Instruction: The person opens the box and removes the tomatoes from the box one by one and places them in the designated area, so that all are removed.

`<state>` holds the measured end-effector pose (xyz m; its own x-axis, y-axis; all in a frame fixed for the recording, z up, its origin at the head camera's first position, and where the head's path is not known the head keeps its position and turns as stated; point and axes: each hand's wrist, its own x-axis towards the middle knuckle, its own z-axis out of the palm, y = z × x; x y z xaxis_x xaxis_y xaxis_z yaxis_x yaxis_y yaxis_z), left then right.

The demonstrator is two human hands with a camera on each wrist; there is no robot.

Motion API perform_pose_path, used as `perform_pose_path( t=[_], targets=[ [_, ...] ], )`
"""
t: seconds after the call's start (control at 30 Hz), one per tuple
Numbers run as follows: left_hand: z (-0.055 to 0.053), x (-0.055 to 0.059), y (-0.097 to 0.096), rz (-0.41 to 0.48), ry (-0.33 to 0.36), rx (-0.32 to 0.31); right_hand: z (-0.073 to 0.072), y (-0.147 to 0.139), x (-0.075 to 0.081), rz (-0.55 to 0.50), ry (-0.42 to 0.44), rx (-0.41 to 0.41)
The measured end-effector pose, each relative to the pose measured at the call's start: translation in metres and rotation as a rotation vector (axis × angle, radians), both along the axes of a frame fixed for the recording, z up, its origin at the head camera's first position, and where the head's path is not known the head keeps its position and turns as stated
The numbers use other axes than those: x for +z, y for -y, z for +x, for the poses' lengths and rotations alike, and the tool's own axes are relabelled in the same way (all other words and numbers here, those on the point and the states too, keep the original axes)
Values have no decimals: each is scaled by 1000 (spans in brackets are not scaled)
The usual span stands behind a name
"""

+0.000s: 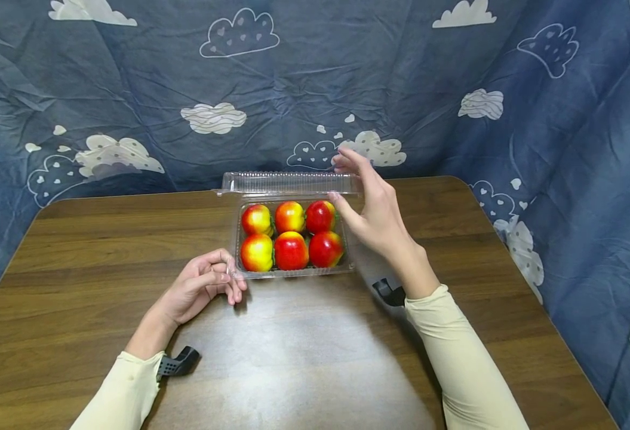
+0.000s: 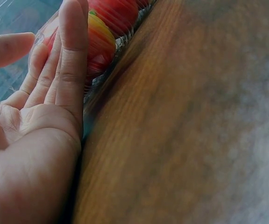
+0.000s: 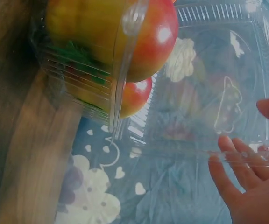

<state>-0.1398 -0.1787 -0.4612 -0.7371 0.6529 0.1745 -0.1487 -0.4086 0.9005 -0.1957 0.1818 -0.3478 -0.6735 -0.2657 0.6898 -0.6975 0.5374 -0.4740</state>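
Observation:
Several shiny red-and-yellow apples sit in two rows in a clear plastic clamshell box. Its hinged lid stands raised at the back. By the front left corner, my left hand rests with loosely extended fingers alongside the box wall; the left wrist view shows its thumb held apart from the fingers. My right hand is at the lid's right side, fingers and thumb spread. In the right wrist view the fingertips overlap the lid's edge, and the thumb stays apart from them.
The box stands near the back edge of a brown wooden table. Directly behind hangs a blue cloth with white clouds, which continues down the right side. Each wrist carries a black strap mount, one at the left cuff, one at the right.

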Motion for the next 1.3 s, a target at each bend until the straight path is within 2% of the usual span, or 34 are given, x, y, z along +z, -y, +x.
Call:
perform_pose_path(
  t=[0.4,0.87,1.3],
  targets=[
    [0,1,1,11,0,4,-18,0,-7,-90,-4,-75],
    [0,0,0,-6,1,10,-24,3,-31,-88,88,-90],
    [0,0,0,-10,2,20,-24,10,-47,-97,109,-140]
  ],
)
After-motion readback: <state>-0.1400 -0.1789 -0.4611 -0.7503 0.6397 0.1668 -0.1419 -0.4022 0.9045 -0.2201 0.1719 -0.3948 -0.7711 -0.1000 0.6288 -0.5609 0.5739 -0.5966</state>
